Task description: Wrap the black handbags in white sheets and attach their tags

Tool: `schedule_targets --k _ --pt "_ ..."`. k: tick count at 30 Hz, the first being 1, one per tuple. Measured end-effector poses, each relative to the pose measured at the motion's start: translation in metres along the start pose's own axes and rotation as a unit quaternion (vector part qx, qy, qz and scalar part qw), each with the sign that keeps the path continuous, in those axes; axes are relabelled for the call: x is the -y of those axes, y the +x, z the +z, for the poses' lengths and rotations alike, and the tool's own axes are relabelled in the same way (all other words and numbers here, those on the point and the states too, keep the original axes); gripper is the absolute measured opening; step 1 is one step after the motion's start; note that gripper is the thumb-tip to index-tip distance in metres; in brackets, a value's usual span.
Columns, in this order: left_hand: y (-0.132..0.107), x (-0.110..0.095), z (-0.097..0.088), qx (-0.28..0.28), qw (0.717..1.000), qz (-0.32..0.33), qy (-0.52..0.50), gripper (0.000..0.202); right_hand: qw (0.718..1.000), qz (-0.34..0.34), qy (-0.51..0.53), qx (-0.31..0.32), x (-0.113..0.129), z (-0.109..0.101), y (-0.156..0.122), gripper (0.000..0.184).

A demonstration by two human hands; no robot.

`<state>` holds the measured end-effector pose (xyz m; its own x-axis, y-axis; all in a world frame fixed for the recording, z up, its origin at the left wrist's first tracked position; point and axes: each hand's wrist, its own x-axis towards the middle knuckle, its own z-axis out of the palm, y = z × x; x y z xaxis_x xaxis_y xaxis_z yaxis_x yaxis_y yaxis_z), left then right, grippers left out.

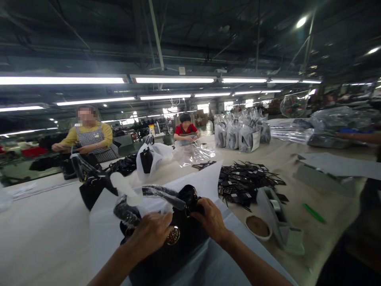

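A black handbag (175,258) lies before me on white tissue paper (202,176), a round gold ornament (173,235) on its front. Clear plastic wraps its raised handle (163,194). My left hand (153,230) is closed at the bag's top edge beside the ornament, its thumb laid across; the fingertips are hidden. At the bag's upper right corner, near a gold ring, my right hand (210,218) pinches the black material between thumb and fingers. White stuffing (157,206) shows between the handle and the bag's opening.
Right of the bag are a pile of black tags (244,182), a tape dispenser (279,222), a round dish (258,227) and a green cutter-like tool (314,213). Plastic-wrapped bags (238,135) stand farther back. Two co-workers (89,137) work across the table; another arm (363,137) enters at right.
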<state>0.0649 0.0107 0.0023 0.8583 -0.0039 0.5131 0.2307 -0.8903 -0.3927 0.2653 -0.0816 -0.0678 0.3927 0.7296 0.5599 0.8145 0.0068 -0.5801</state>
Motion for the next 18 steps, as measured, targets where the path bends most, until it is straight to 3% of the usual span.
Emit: schedule_targets --k 4,8,12,15,18 --pt "-0.01 -0.012 0.01 -0.053 0.997 0.047 0.04 0.023 0.999 0.006 0.032 -0.011 0.004 0.001 -0.005 0.022" --pt "-0.018 -0.014 0.016 -0.069 0.987 0.089 0.116 0.028 0.994 -0.034 0.087 -0.05 -0.014 0.002 -0.021 0.047" --pt "-0.019 -0.013 0.017 -0.047 0.984 0.099 0.139 0.028 0.992 0.028 -0.052 -0.109 -0.072 -0.013 -0.054 0.039" --pt "-0.02 -0.014 0.021 -0.057 0.986 0.077 0.14 0.032 0.96 0.098 -0.225 -0.138 -0.128 -0.029 -0.082 0.032" --pt "-0.025 -0.016 0.032 -0.077 0.989 0.045 0.121 0.036 0.929 0.079 -0.332 -0.142 -0.169 -0.043 -0.1 0.027"
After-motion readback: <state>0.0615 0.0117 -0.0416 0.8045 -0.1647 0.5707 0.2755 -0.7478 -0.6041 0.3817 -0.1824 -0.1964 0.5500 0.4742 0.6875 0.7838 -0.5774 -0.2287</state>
